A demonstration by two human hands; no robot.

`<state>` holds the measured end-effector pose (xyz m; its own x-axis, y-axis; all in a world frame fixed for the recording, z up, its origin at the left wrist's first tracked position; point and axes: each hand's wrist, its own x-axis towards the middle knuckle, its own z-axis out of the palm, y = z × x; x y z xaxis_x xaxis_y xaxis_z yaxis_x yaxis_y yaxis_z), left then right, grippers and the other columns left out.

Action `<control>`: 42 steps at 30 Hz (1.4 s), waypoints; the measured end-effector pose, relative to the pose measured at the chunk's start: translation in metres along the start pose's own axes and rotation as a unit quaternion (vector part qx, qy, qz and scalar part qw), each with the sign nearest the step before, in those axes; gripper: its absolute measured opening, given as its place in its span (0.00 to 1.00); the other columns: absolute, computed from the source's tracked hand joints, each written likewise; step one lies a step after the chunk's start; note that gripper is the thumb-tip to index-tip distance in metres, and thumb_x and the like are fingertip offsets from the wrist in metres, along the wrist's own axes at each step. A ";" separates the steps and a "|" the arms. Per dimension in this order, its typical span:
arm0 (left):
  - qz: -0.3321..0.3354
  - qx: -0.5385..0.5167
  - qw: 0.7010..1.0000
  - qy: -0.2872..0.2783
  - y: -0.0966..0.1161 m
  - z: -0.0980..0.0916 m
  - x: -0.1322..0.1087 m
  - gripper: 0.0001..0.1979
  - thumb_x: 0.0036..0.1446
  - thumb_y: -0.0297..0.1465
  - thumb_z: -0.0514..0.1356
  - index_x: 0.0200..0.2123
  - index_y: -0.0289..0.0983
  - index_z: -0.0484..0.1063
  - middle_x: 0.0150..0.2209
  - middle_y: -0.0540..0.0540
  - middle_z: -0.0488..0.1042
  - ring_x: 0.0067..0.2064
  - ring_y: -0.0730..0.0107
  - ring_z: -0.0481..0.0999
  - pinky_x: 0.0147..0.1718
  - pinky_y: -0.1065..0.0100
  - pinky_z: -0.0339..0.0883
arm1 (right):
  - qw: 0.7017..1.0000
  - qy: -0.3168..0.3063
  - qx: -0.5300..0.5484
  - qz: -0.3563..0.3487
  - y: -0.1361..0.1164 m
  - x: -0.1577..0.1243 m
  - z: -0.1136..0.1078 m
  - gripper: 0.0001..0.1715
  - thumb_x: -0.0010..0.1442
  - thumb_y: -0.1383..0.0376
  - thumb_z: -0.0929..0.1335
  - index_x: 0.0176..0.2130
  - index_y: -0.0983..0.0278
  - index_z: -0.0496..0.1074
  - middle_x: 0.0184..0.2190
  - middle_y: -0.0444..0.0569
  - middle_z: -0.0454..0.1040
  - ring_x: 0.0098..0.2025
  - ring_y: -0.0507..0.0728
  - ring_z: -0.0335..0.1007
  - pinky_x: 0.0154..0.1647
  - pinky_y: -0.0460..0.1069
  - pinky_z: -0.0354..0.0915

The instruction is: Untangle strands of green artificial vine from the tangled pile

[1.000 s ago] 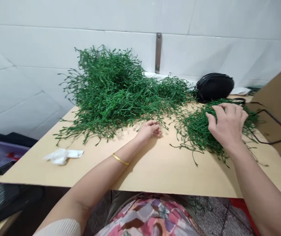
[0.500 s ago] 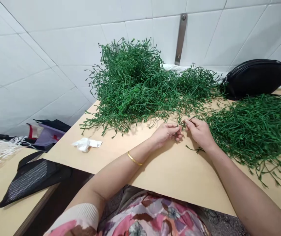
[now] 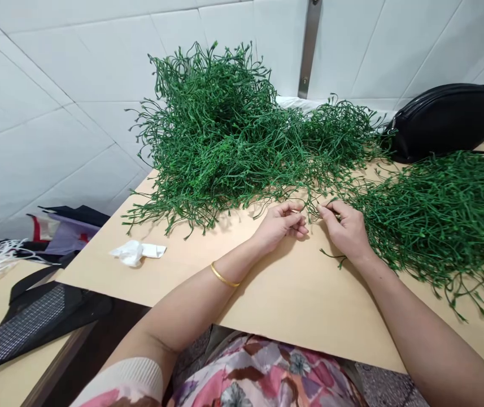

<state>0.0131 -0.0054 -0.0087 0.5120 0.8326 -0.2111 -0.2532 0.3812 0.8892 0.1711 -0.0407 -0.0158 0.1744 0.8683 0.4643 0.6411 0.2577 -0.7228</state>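
Green stems (image 3: 220,141) — one pinched in right hand (image 3: 347,232) — left hand (image 3: 279,229) curled, grip unclear

The left heap (image 3: 220,141) lies at the back of the table (image 3: 284,294), before the wall (image 3: 76,62) and its bracket (image 3: 309,51). The right heap (image 3: 440,220) has the bag (image 3: 453,121) behind it. The left hand (image 3: 283,224) and right hand (image 3: 344,228) are in front, the tissue (image 3: 134,252) farther left (the pouch (image 3: 34,316) lies beyond, on a side table (image 3: 17,390)).
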 end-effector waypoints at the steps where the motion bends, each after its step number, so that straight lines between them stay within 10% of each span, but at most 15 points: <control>1: 0.003 0.003 1.000 -0.001 0.000 0.000 0.000 0.08 0.48 0.24 0.61 0.34 0.33 0.65 0.23 0.50 0.70 0.23 0.74 0.73 0.23 0.71 0.67 | 1.000 -0.002 -0.015 -0.024 -0.001 -0.001 0.002 0.12 0.56 0.62 0.64 0.25 0.65 0.68 0.24 0.46 0.70 0.27 0.51 0.64 0.30 0.47 0.59; 18: -0.009 -0.035 0.999 -0.001 0.001 -0.004 0.004 0.06 0.48 0.22 0.60 0.28 0.32 0.64 0.21 0.51 0.68 0.20 0.80 0.69 0.22 0.76 0.64 | 0.974 -0.108 -0.065 -0.190 -0.008 -0.009 0.006 0.09 0.59 0.66 0.62 0.30 0.65 0.69 0.25 0.47 0.69 0.29 0.53 0.64 0.33 0.48 0.59; 28: -0.053 -0.005 0.998 0.015 0.011 -0.002 0.001 0.08 0.51 0.26 0.58 0.24 0.34 0.60 0.18 0.54 0.60 0.14 0.88 0.52 0.14 0.80 0.43 | 0.995 -0.017 -0.020 -0.099 -0.005 -0.005 0.002 0.11 0.59 0.64 0.61 0.27 0.64 0.67 0.23 0.44 0.67 0.27 0.51 0.62 0.30 0.46 0.58; 42: -0.117 -0.102 0.984 -0.086 0.008 -0.012 0.005 0.07 0.48 0.24 0.55 0.22 0.32 0.60 0.18 0.54 0.59 0.14 0.89 0.48 0.12 0.80 0.40 | 0.999 0.023 -0.032 -0.028 0.000 -0.001 -0.006 0.11 0.58 0.62 0.61 0.29 0.64 0.68 0.23 0.45 0.67 0.26 0.52 0.62 0.30 0.48 0.58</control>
<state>0.0036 0.0063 -0.0071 0.7028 0.6389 -0.3129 -0.2625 0.6417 0.7207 0.1749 -0.0441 -0.0133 0.1710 0.8323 0.5273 0.6970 0.2761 -0.6618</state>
